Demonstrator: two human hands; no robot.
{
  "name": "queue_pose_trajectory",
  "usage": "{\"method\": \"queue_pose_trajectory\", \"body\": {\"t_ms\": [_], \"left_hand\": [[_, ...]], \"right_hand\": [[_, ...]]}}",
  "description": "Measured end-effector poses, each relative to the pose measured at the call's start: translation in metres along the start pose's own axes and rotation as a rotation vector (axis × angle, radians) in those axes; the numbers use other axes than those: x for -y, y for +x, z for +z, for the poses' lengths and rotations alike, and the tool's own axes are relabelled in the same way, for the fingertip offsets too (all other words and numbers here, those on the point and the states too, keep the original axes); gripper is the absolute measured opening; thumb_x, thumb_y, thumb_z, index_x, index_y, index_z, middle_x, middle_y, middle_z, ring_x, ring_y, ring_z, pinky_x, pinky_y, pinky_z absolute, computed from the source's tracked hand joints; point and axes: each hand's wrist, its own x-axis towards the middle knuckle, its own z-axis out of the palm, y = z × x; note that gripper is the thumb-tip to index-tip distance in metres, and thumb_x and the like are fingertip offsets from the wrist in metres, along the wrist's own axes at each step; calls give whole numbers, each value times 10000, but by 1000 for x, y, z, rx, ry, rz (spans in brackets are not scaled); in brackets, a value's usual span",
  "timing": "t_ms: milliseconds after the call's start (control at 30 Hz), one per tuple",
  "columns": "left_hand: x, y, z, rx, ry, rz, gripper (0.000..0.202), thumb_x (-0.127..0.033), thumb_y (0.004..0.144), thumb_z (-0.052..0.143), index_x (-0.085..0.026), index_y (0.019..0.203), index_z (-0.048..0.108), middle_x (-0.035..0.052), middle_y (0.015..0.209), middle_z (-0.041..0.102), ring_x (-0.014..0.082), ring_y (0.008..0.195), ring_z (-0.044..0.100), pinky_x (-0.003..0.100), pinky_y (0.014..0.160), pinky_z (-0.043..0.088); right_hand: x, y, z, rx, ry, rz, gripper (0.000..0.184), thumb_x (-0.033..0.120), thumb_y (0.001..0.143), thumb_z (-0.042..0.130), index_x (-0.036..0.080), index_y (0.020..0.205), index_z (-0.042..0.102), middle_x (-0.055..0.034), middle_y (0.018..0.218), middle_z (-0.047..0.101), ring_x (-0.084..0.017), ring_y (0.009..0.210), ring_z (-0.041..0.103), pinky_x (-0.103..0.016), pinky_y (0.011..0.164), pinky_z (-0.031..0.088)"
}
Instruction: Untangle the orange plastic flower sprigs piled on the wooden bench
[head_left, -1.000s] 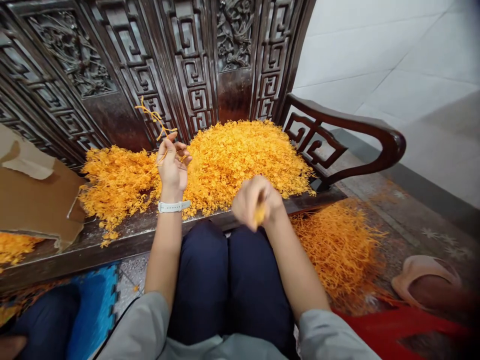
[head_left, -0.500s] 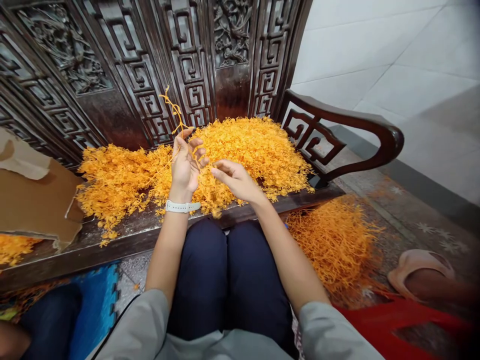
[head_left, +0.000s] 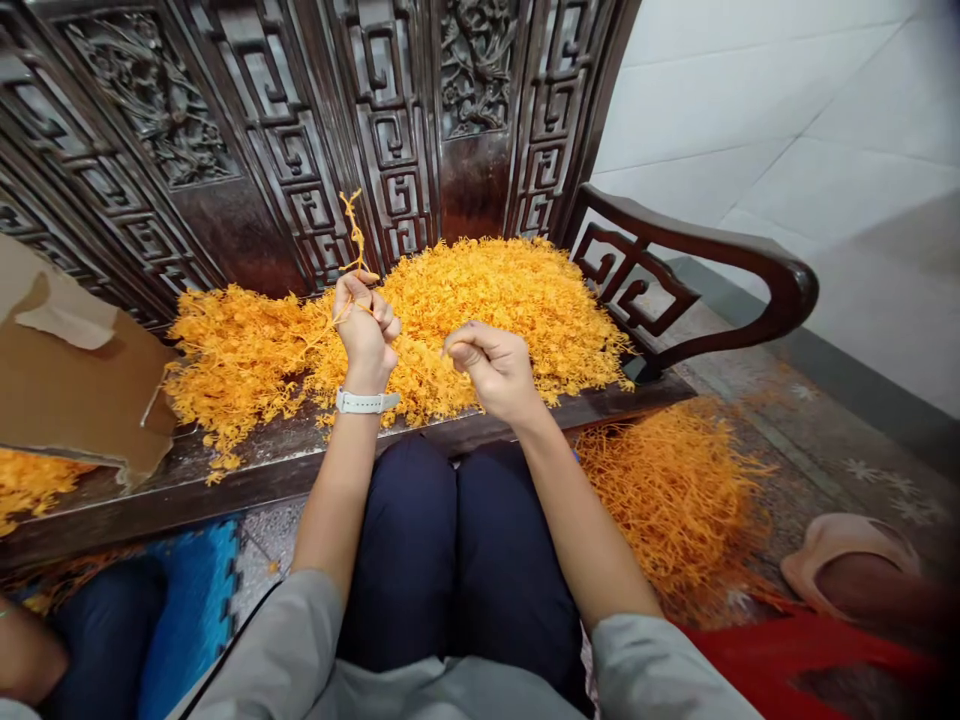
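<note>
My left hand [head_left: 365,325], with a pale watch band at the wrist, is closed round a thin orange plastic stem [head_left: 355,232]. The stem's branched tip sticks up above the fingers, and thin side twigs poke out near the palm. To its right, my right hand [head_left: 491,365] is pinched, thumb against curled fingers; a small pale bit seems to show at the fingertips, too small to name. Both hands are above a large heap of orange plastic sprigs [head_left: 495,285] on the dark wooden bench seat [head_left: 262,450].
A torn cardboard box [head_left: 82,370] stands on the bench at left. The carved backrest [head_left: 232,230] rises behind, with a curved armrest [head_left: 750,260] at right. A pile of bare orange stems [head_left: 667,500] lies on the floor. Another person's foot in a shoe [head_left: 847,565] is nearby.
My right hand has moved slightly away to the right and closed into a pinch. My left fingers have curled in round the stem. The view has shifted a little.
</note>
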Motion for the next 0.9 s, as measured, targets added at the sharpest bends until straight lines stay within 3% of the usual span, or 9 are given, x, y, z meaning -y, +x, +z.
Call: {"method": "queue_pose_trajectory", "body": {"t_ms": [167, 300, 367, 433, 567, 633, 700, 800, 900], "left_hand": [[-2, 1, 6, -11, -3, 39, 327, -469, 1009, 665, -218, 820, 575, -89, 517, 312, 45, 393, 238, 184, 403, 135], [-6, 24, -30, -185, 26, 144, 313, -436, 1047, 614, -226, 828, 542, -90, 518, 345, 49, 405, 276, 182, 413, 144], [-11, 35, -53, -274, -4, 152, 330, -417, 1086, 544, -223, 823, 501, -99, 505, 313, 47, 401, 231, 172, 422, 125], [-17, 40, -69, -278, -55, 120, 329, -397, 1113, 486, -220, 836, 494, -102, 504, 298, 49, 402, 197, 171, 427, 118], [-23, 38, -72, -194, -202, 6, 349, -363, 1139, 401, -209, 849, 521, -98, 514, 275, 60, 402, 174, 179, 409, 117], [-25, 35, -65, -149, -289, -76, 385, -339, 1149, 347, -200, 839, 529, -94, 525, 265, 64, 404, 172, 176, 396, 123], [-27, 31, -58, -101, -358, -156, 410, -299, 1154, 302, -194, 837, 541, -87, 537, 267, 69, 407, 187, 172, 383, 141], [-28, 24, -45, -40, -423, -226, 433, -256, 1153, 258, -187, 834, 543, -77, 546, 263, 75, 409, 199, 159, 365, 164], [-27, 15, -33, 22, -460, -250, 428, -226, 1151, 251, -183, 844, 546, -70, 547, 267, 75, 410, 208, 148, 359, 178]], "right_hand": [[12, 0, -3, -87, -68, -62, 320, 407, 1040, 634, 213, 789, 673, 18, 649, 543, -93, 551, 490, -262, 538, 387], [51, -3, -29, -331, 174, -205, 223, 373, 1022, 655, 260, 832, 684, 49, 586, 441, -71, 410, 343, -220, 378, 282], [72, -7, -46, -354, 283, -248, 174, 334, 1009, 665, 251, 863, 711, 71, 545, 366, -59, 360, 238, -209, 321, 220], [84, -14, -58, -196, 334, -191, 184, 298, 1014, 648, 223, 875, 743, 67, 520, 390, -61, 342, 282, -212, 315, 241], [77, -19, -61, 622, 475, -81, 129, 269, 995, 672, 204, 966, 779, -2, 564, 613, -97, 440, 568, -219, 452, 449], [62, -11, -57, 756, 590, -124, 112, 315, 965, 721, 233, 912, 776, 7, 570, 637, -82, 449, 578, -206, 495, 487], [38, 3, -53, 436, 688, -45, 209, 455, 968, 700, 271, 890, 763, 13, 632, 657, -80, 502, 596, -202, 541, 523], [-11, 26, -47, -291, 653, 327, 386, 611, 989, 560, 281, 1097, 728, -51, 1055, 743, -148, 938, 734, -314, 849, 620], [-59, 31, -39, -697, 475, 559, 337, 510, 956, 601, 239, 1134, 694, -77, 1276, 702, -196, 1181, 694, -402, 1058, 562]]}}
